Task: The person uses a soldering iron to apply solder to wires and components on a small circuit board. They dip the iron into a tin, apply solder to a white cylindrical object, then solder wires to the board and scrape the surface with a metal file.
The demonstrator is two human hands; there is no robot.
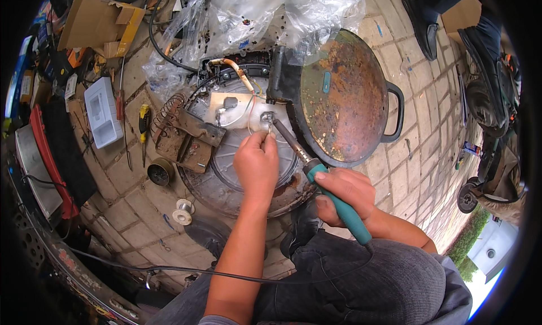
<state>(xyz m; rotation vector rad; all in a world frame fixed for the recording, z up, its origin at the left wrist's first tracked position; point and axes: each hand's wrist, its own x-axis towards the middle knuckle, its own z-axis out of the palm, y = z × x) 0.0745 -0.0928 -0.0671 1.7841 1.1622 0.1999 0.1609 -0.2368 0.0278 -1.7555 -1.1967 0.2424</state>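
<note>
My right hand [347, 195] grips the teal handle of a soldering iron [332, 194], whose tip meets a small metal part [267, 116] on white padding in an opened round appliance [237, 196]. My left hand [254, 164] is pinched on a thin wire just below that tip. Thin wires and a cream sleeved cable [231, 64] run near a pale board [217, 98]. The appliance's round, rusty lid [341, 108] with a black handle lies open to the right. A soldering iron stand [195, 131] with a coiled holder rests at the left.
A solder spool [182, 212], small tin [160, 172], yellow screwdriver [144, 122], plastic tray [103, 113], cardboard box [93, 27] and clear plastic sheet [237, 12] lie around on brick paving [406, 172]. Another person's shoes [426, 40] stand at top right. A black cord [186, 268] crosses below my left arm.
</note>
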